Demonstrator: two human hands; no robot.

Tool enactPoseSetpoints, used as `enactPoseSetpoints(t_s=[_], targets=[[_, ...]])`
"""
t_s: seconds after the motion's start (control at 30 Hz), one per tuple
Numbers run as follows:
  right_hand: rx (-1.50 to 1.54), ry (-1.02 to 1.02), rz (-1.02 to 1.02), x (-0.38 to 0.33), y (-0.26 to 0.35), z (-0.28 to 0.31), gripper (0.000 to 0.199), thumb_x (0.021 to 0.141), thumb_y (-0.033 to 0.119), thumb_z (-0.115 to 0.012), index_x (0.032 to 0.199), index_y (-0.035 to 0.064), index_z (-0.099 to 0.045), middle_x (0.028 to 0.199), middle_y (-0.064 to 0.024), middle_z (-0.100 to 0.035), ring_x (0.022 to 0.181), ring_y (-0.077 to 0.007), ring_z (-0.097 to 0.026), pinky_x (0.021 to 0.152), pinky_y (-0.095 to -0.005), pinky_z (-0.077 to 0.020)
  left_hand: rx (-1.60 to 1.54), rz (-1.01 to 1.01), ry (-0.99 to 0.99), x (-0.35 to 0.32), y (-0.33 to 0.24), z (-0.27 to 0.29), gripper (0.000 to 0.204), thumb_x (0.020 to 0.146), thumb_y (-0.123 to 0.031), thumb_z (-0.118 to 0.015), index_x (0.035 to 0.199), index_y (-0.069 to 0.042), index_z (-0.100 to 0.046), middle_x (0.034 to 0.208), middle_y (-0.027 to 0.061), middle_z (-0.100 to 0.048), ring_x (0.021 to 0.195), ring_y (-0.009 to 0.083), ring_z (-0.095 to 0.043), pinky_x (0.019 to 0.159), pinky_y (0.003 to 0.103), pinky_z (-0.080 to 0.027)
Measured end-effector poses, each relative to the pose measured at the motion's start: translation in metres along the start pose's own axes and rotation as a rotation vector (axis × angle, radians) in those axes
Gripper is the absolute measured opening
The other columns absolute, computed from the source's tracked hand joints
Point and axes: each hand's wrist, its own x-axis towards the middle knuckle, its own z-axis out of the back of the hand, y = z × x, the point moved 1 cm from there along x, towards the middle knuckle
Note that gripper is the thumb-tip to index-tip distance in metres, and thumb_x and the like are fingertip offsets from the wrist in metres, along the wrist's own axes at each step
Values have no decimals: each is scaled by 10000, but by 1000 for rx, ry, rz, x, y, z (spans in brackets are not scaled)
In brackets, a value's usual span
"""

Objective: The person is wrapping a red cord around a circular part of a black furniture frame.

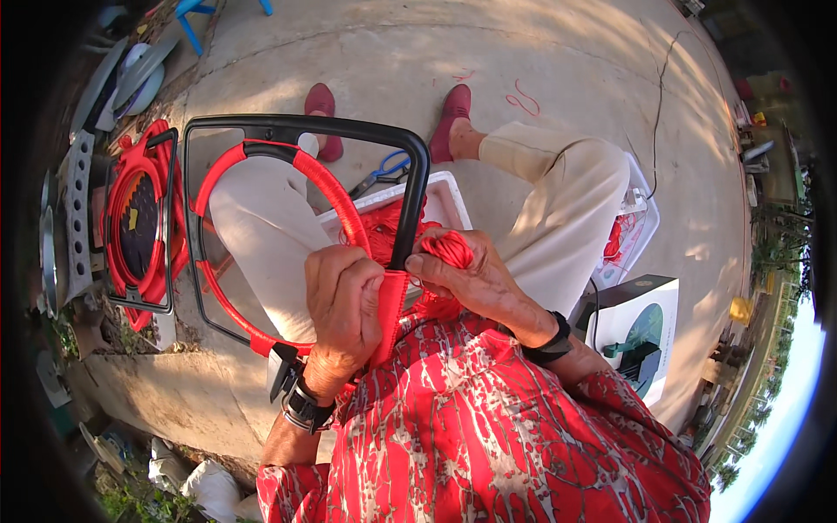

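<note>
A black tubular frame [418, 196] rests upright over my lap, with a ring [336, 187] partly wrapped in red cord inside it. My left hand [343, 301] is closed in a fist at the ring's near right side. Beside that hand, the frame's right bar carries a tight red cord wrapping [391, 305]. In my right hand [475, 279] is a small bundle of red cord [449, 249], pinched between thumb and fingers close to the top of the wrapping. What lies inside the left fist is hidden.
Between my legs stands a white foam box [452, 196] of red cord, blue-handled scissors [384, 172] at its edge. At left leans another black frame with red wrapping [144, 218]. A white carton [641, 327] and a clear bin [645, 222] are on the right.
</note>
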Motion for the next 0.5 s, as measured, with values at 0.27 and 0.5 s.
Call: enactPoseSetpoints(t_s=[0.27, 0.5], targets=[[16, 0, -57, -1, 4, -1, 196, 888, 232, -690, 889, 42, -643, 680, 54, -572, 641, -20, -482, 567, -232, -410, -18, 47, -11, -3, 1, -2, 91, 851, -43, -605, 931, -13, -575, 991, 127, -533, 901, 314, -510, 786, 397, -425], [-96, -38, 220, -2, 5, -9, 162, 870, 130, -698, 820, 19, -591, 702, 54, -503, 639, -21, -438, 548, -210, -357, -47, 111, -23, -2, -2, -6, 95, 844, -30, -613, 934, -14, -588, 1005, 130, -531, 915, 309, -507, 783, 386, -428]])
